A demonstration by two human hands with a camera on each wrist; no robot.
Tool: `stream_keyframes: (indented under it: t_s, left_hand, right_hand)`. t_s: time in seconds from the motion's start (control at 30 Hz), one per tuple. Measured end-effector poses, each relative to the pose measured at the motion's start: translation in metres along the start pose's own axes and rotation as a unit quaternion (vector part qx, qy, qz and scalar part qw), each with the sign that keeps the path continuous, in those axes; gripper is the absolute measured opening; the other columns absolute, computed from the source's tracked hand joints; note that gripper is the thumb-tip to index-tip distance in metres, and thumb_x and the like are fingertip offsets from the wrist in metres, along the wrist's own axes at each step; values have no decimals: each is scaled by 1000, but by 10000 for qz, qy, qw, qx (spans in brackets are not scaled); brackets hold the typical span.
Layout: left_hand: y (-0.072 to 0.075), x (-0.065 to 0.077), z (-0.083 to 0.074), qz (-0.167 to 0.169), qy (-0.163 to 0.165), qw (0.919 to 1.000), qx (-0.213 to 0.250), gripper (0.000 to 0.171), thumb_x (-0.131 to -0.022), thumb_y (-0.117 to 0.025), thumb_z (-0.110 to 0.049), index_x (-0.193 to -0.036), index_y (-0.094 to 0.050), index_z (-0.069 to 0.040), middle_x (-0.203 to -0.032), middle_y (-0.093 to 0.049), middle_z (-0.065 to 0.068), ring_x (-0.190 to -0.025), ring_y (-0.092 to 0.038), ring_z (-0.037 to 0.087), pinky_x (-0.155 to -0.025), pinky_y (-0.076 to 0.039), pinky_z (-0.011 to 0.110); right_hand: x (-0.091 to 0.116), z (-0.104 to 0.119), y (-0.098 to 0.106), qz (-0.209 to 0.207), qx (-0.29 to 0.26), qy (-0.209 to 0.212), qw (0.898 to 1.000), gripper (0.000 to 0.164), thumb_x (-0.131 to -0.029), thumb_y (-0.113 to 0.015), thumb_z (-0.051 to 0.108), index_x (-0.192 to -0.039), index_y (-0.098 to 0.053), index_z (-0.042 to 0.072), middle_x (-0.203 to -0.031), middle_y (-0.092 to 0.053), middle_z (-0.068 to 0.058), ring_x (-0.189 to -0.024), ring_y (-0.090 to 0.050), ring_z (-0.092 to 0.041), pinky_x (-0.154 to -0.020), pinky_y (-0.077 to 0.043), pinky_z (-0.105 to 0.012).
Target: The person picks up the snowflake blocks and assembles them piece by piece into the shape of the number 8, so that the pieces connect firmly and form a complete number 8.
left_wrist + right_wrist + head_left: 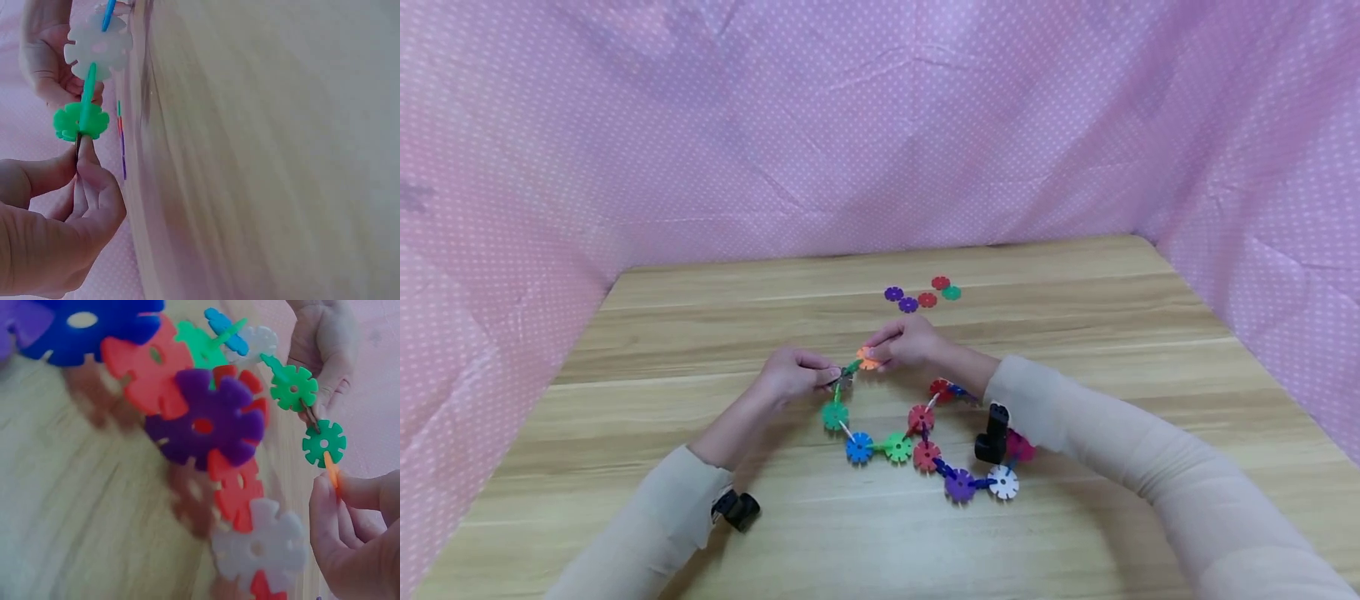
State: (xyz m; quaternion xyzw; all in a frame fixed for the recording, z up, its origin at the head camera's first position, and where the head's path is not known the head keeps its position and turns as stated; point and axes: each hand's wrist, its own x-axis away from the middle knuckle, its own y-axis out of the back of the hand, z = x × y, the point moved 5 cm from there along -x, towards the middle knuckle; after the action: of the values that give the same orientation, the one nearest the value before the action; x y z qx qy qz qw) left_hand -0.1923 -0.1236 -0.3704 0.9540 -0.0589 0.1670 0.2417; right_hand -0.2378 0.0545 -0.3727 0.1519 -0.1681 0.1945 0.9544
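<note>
A chain of notched plastic snowflake discs curves across the table, with a blue disc (859, 448), a purple disc (959, 485) and a white disc (1003, 482) among them. At its far left end, my left hand (790, 375) pinches a dark brownish disc (310, 415) between thumb and fingers. My right hand (910, 342) pinches an orange disc (867, 358) by its edge. Between the two sits a green disc (324, 444), with the orange one meeting its rim. In the left wrist view another green disc (65, 122) joins just beyond my left fingertips.
Several loose discs lie farther back: two purple, two red (927, 300) and one green (952, 293). Pink dotted cloth (880, 125) hangs behind and beside the wooden table (662, 333). My right forearm covers part of the chain near a magenta disc (1021, 446).
</note>
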Motion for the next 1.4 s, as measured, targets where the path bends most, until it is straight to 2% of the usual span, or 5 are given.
stream_keyframes:
  t_s: [0.3, 0.53, 0.77, 1.1, 1.4]
  left_hand:
    - [5, 6, 8, 447, 185, 9977, 470, 27, -90, -65, -7, -113, -66, 9, -79, -71, -1, -68, -62, 3, -67, -58, 19]
    - [12, 9, 3, 520, 216, 9983, -178, 34, -94, -63, -19, -119, -64, 3, -112, -71, 17, -88, -69, 13, -85, -59, 31]
    - [10, 1, -18, 501, -289, 9954, -760, 33, -95, -62, -24, -118, -66, -1, -116, -69, 17, -104, -68, 26, -91, -57, 36]
    - [-3, -5, -26, 600, -241, 9963, -566, 28, -90, -67, -17, -111, -69, 0, -107, -72, 16, -80, -66, 10, -81, -59, 27]
    - [-6, -9, -22, 422, -88, 9983, -394, 20, -88, -68, -9, -105, -70, 1, -106, -71, 16, -78, -65, 10, -77, -59, 25]
  right_hand:
    - [0, -4, -6, 414, -335, -323, 9981, 29, -87, -67, 2, -116, -67, -1, -111, -70, -17, -75, -71, -14, -83, -60, -32]
    - [2, -12, -11, 606, -958, -716, 9910, 32, -88, -66, 0, -120, -64, -1, -105, -72, -13, -74, -71, -12, -82, -60, -29]
    - [4, -14, -12, 574, -1306, -729, 9871, 32, -86, -66, -3, -117, -65, -2, -110, -71, -16, -77, -72, -17, -83, -60, -31]
    - [5, -13, -14, 629, -1410, -748, 9852, 32, -86, -64, -6, -118, -64, -3, -114, -69, -19, -74, -72, -17, -83, -60, -32]
    - [6, -13, -14, 694, -1344, -704, 9860, 32, -87, -63, -5, -118, -64, -3, -106, -71, -16, -75, -71, -16, -82, -60, -31]
